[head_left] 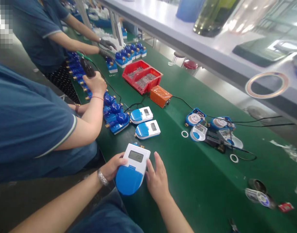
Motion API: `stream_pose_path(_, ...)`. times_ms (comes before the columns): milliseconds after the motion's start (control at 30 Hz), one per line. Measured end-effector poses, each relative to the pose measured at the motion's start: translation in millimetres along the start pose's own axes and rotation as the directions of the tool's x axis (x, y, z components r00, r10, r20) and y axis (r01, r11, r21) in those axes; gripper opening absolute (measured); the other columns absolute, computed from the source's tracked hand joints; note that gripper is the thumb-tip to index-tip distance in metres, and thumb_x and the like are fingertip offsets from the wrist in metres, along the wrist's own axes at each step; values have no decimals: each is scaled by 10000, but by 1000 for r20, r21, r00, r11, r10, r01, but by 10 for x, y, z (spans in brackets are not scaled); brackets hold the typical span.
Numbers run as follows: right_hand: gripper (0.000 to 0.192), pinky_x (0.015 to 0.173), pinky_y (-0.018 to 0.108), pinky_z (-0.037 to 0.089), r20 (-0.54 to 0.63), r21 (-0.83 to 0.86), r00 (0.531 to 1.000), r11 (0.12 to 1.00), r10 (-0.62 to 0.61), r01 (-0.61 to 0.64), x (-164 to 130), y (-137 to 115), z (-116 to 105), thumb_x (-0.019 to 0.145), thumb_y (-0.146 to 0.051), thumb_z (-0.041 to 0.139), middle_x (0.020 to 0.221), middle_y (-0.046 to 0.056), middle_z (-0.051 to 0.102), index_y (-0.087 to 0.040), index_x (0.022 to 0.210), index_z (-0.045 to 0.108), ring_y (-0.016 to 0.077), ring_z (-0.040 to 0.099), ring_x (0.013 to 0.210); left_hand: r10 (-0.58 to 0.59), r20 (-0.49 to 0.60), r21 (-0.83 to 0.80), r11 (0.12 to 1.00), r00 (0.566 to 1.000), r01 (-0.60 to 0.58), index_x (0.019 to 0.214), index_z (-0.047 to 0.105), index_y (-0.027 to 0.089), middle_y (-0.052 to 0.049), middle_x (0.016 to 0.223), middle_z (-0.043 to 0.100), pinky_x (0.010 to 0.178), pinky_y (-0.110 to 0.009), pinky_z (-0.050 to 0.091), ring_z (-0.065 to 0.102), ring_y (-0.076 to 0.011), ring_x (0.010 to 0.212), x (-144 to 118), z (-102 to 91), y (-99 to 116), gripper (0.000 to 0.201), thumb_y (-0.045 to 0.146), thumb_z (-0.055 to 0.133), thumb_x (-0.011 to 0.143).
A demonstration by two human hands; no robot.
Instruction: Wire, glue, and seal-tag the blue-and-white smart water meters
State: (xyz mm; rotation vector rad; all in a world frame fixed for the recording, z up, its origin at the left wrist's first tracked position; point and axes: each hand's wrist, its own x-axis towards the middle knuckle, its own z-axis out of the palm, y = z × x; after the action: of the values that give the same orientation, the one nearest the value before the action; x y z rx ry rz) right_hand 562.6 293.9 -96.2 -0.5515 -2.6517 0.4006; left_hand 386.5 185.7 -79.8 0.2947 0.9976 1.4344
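Green table runs 7→1 o'clock, crowded on the near-left edge. Co-worker's arm at 9 o'clock works a driver over a row of blue meter bodies; elbow swing could clip our unit. Red bins w/ small hardware at 12, orange box just beside, cables trailing to 3 o'clock — snag risk if anything slides that way. Two finished meters at 12 of ours.

Meter sits at table edge, 6 o'clock, blue end overhanging twd lap. Left hand wrapped on its left side, thumb on white face. Right hand open, fingers flat against right side, not clamping. Judgement: one-sided grip + overhang = likely tip/drop off edge if bumped.
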Motion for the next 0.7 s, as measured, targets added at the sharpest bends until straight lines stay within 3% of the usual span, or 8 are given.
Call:
stream_pose_path(100, 476, 947, 450, 384, 25, -68, 999, 997, -23, 24, 303, -21, -3, 800, -87, 408, 1366, 101, 301, -293, 1229, 417, 244, 240, 1283, 4, -1, -29, 1000, 1000, -4, 1059, 571, 97, -146, 1012, 633, 815, -403, 428, 582, -292, 915, 67, -145, 176, 506, 349, 635, 625)
stream_pose_path(200, 498, 906, 405, 407, 115, -136, 993, 991, 26, -10, 589, -111, -58, 807, -76, 356, 1274, 107, 402, -297, 1250, 410, 239, 356, 1204, 31, -76, -44, 998, 997, -34, 1046, 573, 100, -137, 977, 645, 803, -395, 434, 587, -288, 900, 162, -309, 276, 506, 350, 649, 612)
stream_pose_path(333, 513, 780, 336, 425, 254, -234, 955, 968, 153, -93, 909, -329, -146, 809, -89, 338, 1005, 94, 542, -286, 1281, 385, 199, 523, 877, 88, -205, -6, 996, 975, -92, 1006, 578, 97, -124, 944, 651, 800, -371, 435, 594, -267, 877, 304, -512, 339, 492, 319, 683, 580)
stream_pose_path(467, 531, 721, 316, 376, 338, -305, 913, 944, 231, -126, 1124, -508, -167, 814, -96, 336, 821, 57, 551, -297, 1306, 331, 175, 514, 723, 108, -219, 11, 994, 970, -108, 1049, 556, 90, -130, 978, 640, 804, -373, 435, 588, -266, 890, 400, -616, 402, 529, 316, 683, 587)
stream_pose_path(700, 512, 691, 328, 327, 357, -358, 901, 927, 247, -112, 1263, -636, -127, 831, -125, 317, 783, 56, 557, -305, 1310, 309, 177, 525, 686, 115, -219, -13, 993, 969, -121, 1058, 549, 91, -134, 994, 636, 791, -367, 443, 589, -263, 882, 411, -671, 462, 528, 300, 683, 592)
